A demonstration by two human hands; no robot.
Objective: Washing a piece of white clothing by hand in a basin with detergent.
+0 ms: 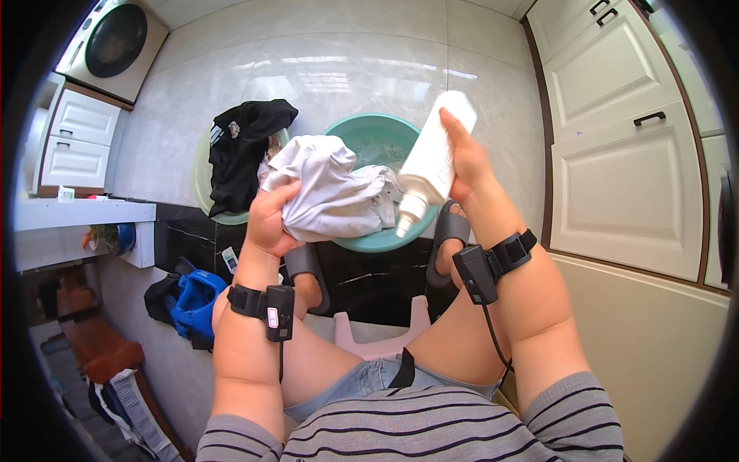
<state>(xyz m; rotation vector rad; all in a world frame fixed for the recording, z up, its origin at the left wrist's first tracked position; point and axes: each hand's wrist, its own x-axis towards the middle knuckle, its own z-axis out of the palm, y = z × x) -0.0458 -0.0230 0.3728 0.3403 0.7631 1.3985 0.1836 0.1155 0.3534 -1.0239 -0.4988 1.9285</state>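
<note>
My left hand (270, 216) grips a bunched white cloth garment (323, 190), whose right end hangs over a teal plastic basin (369, 242). Soapy-looking water (381, 147) shows at the far side of that basin. In my right hand (470, 164) is a white plastic bottle (439, 147), tipped with its capped or nozzle end (411, 211) pointing down and left above the basin's right rim. Whether anything flows from the nozzle I cannot tell. Left of the garment, a black garment (245, 153) lies draped over a pale green basin (202, 173).
White cabinets (626, 190) line the right side. A front-loading washing machine (109, 43) stands far left. Blue and black items (193, 297) lie on the floor beside my left leg. Between my thighs shows a pink stool (375, 343). Grey slippers (450, 234) flank the teal basin's near side.
</note>
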